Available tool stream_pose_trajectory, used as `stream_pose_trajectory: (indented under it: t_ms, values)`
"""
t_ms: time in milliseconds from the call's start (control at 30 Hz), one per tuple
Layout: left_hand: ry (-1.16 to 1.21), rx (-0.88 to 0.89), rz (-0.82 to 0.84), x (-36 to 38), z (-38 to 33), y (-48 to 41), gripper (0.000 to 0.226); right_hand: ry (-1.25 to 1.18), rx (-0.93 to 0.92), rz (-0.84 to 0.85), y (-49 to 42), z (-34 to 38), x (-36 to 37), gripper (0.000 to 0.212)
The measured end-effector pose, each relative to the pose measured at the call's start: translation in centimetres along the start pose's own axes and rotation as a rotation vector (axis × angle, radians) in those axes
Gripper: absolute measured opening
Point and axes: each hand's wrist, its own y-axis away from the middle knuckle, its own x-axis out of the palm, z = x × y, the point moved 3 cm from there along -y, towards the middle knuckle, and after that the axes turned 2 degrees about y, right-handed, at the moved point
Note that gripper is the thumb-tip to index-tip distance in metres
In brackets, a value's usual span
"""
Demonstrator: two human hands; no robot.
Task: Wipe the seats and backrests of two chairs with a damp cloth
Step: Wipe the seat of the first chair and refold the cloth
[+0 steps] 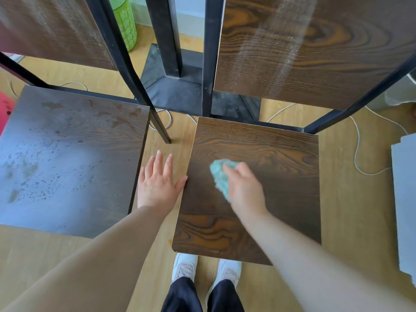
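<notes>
Right hand [244,188] kept a closed grip on the green cloth [221,176], pressed to the right chair seat [281,176] mid-wipe. Left hand [157,183] lay open, fingers spread, thumb at the seat's edge, probably bracing. Left chair seat [67,158] looked spotted, likely unwiped.

Two seats [67,158] [254,188] side by side (backrests [315,48] behind).

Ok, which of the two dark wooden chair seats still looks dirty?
The left dark wooden chair seat: it is dull and covered in grey specks and smudges. The right seat, where the right hand presses the crumpled green cloth, shows clean grain.
</notes>
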Motion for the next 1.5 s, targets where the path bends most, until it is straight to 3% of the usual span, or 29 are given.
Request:
stream_pose_trajectory:
  t_ms: [33, 100, 267, 400, 467, 533, 767, 867, 967, 1000, 1233, 1300, 1433, 1500]
  values:
    - [-0.001, 0.0, 0.002, 0.0, 0.0, -0.2, 0.078, -0.174, 0.158, -0.091, -2.2, 0.3, -1.4, 0.029]
    - [-0.009, 0.009, 0.008, -0.2, 0.2, -0.7, 0.078, -0.313, 0.267, -0.208, -5.8, 1.0, -3.6, 0.034]
    - [0.007, 0.024, 0.009, -0.5, 0.8, -2.2, 0.078, -0.128, 0.279, -0.273, -11.6, 2.7, -5.4, 0.026]
    - [0.023, 0.009, 0.015, -0.6, 1.4, -3.0, 0.078, 0.286, 0.078, -0.204, -12.6, 4.0, -2.8, 0.026]
    - [0.031, 0.016, 0.021, -0.7, 1.4, -3.2, 0.078, 0.558, -0.129, -0.127, -12.4, 5.2, -0.9, 0.041]
    - [0.033, 0.021, 0.026, -0.7, 1.5, -3.4, 0.078, 0.651, -0.275, -0.088, -12.1, 6.6, 0.7, 0.05]
    - [0.007, 0.043, 0.028, -0.3, 1.7, -3.8, 0.078, 0.648, -0.346, -0.082, -12.4, 7.6, 1.9, 0.048]
    - [-0.011, 0.058, 0.029, -0.3, 1.5, -3.6, 0.078, 0.68, -0.428, -0.005, -12.2, 7.3, 2.1, 0.046]
    - [-0.017, 0.068, 0.029, -0.2, 1.3, -3.2, 0.077, 0.505, -0.33, 0.083, -12.3, 7.4, 2.7, 0.022]
    - [-0.017, 0.066, 0.03, -0.2, 1.3, -3.1, 0.077, 0.451, -0.289, 0.085, -12.5, 7.5, 2.8, 0.021]
    - [-0.006, 0.06, 0.019, -0.5, 0.7, -1.9, 0.077, 0.598, -0.494, 0.084, -11.0, 7.4, 2.6, 0.025]
    - [-0.011, 0.062, 0.024, -0.7, 0.5, -1.6, 0.076, 0.567, -0.482, 0.082, -9.3, 6.3, 3.0, 0.031]
    - [-0.01, 0.065, 0.014, -1.1, 0.1, -0.6, 0.076, 0.557, -0.512, 0.195, -4.6, 4.6, 3.5, 0.037]
    - [0.011, 0.068, 0.01, -1.3, -0.2, -0.1, 0.077, 0.544, -0.575, 0.225, -2.2, 3.4, 4.0, 0.029]
